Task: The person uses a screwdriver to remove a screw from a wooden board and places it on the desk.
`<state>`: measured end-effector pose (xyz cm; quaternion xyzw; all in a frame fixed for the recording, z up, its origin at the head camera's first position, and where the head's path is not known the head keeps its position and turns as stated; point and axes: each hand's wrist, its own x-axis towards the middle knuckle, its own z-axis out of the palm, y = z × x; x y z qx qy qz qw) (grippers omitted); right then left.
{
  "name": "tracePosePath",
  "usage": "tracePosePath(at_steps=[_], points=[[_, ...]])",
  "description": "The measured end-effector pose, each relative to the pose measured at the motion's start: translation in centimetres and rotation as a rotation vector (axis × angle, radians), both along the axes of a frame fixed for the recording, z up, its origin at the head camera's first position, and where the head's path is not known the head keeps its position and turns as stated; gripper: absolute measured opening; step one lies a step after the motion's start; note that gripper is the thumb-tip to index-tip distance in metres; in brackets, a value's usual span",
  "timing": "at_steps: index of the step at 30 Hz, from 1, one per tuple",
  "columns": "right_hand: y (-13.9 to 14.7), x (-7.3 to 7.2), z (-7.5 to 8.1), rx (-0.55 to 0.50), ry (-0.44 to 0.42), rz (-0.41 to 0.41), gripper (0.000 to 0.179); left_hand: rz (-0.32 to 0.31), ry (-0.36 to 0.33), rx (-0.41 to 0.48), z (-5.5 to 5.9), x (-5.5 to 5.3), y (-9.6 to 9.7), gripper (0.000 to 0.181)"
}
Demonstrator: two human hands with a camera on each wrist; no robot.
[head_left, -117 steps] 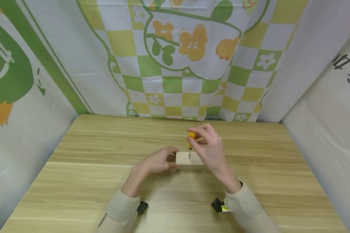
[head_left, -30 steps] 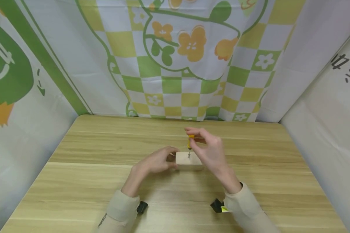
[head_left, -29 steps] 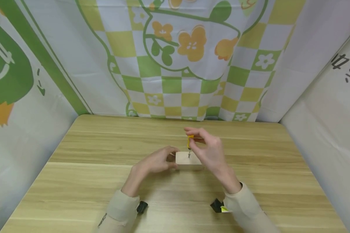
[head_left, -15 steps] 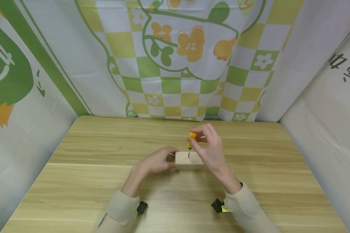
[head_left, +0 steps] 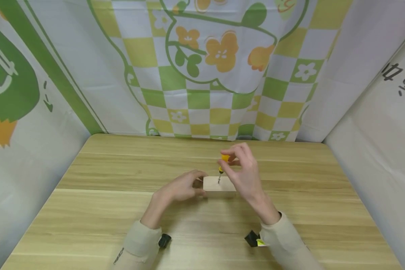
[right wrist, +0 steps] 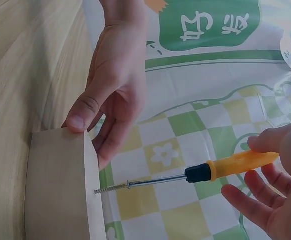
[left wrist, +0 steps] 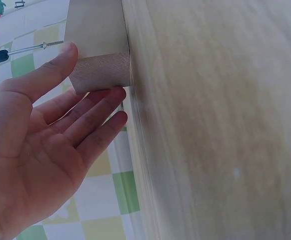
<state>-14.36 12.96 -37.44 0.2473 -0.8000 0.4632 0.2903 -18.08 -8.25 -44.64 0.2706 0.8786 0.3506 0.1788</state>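
A pale rectangular wooden block (head_left: 210, 183) lies on the table, its left end pinched between thumb and fingers of my left hand (head_left: 177, 187). Part of a threaded screw (right wrist: 110, 188) stands out of the block's top face, its tip in the wood. Against the screw's head sits the tip of a screwdriver (right wrist: 240, 164) with a yellow handle, black collar and steel shaft. My right hand (head_left: 247, 174) holds that handle by thumb and fingertips, above the block. In the head view the right hand covers the block's right end.
The wood-grain table (head_left: 104, 217) runs back to a curtain (head_left: 199, 97) with green and yellow checks. Fabric walls (head_left: 381, 150) close off both sides. Black wrist-worn devices (head_left: 164, 240) show at both cuffs.
The right fingers reach forward over the handle a second ago, then draw back, rolling it. Now the handle leans slightly more to the right. Block and left hand keep their place.
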Motion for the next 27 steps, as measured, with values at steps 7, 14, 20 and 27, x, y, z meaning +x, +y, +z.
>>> tracePosePath(at_steps=[7,14,20,27], points=[[0.23,-0.14,-0.29,-0.031,0.031,0.054,0.028,0.003,-0.004,-0.002,0.06,0.03,0.05,0.060],[0.22,-0.12,-0.40,-0.015,0.043,0.044,0.022,0.005,-0.014,-0.008,-0.02,0.03,0.02,0.061],[0.20,-0.23,-0.49,-0.036,0.061,0.046,0.026,0.014,-0.014,-0.009,0.05,0.08,0.08,0.062],[0.28,-0.27,-0.63,-0.029,0.043,0.051,0.025,0.006,-0.008,-0.005,0.04,-0.01,0.16,0.061]])
